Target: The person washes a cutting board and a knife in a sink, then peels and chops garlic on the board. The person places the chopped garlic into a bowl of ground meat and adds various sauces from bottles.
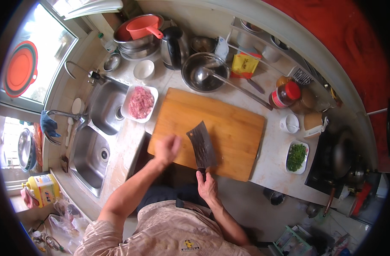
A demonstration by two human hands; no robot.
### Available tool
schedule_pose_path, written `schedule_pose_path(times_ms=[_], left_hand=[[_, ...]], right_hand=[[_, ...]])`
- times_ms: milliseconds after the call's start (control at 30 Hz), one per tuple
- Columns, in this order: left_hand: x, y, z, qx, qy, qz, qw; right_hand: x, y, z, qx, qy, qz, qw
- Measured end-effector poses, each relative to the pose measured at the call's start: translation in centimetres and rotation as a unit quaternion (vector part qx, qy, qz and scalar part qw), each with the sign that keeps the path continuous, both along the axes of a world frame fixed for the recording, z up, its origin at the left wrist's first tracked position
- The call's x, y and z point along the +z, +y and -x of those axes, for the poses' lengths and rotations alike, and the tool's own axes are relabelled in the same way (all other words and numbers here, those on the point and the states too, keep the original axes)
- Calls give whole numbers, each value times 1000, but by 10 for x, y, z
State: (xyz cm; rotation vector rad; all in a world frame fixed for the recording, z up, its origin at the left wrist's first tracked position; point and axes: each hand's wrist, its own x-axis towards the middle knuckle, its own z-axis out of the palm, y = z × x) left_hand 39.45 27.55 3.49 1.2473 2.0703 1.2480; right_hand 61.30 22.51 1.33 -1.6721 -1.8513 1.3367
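My right hand point(208, 187) grips the dark handle of a cleaver point(203, 148), thumb along the handle. The broad blade points away from me over the wooden cutting board point(236, 128), with a small hole near its far corner. My left hand point(168, 148) is blurred over the board's left side, left of the blade. Its fingers look curled in, and nothing shows in them. Just beyond the board's left edge, a white dish holds raw minced meat point(141, 102). Chopped green herbs point(296, 156) fill a small white dish to the right.
A double steel sink point(91, 161) lies left. Behind the board are a steel bowl point(190, 75) with a ladle point(239, 86), a kettle point(177, 48) and stacked basins point(134, 41). A red-lidded jar point(284, 94), a white cup point(289, 123) and a stove with a wok point(342, 155) are right.
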Motion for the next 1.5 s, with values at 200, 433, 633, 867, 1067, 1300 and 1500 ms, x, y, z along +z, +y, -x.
schedule_pose_path(times_ms=[200,433,633,867,1067,1300,1500], left_hand=[[-17,72,-47,-370,231,-90,895],[-32,85,-42,-398,230,-135,878],[-35,83,-47,-435,206,-124,868],[-37,101,-71,-426,194,-87,879],[33,125,-8,-57,-154,5,986],[5,68,-8,-263,174,243,917],[22,60,-3,-194,136,150,960]], right_hand=[[12,8,40,-73,-87,-2,994],[2,0,58,-96,-115,-49,988],[-8,-10,54,-108,-190,11,976],[5,6,53,-119,-101,13,988],[40,37,29,-185,175,241,937],[40,37,-16,-230,274,312,880],[42,14,-63,-215,233,267,910]])
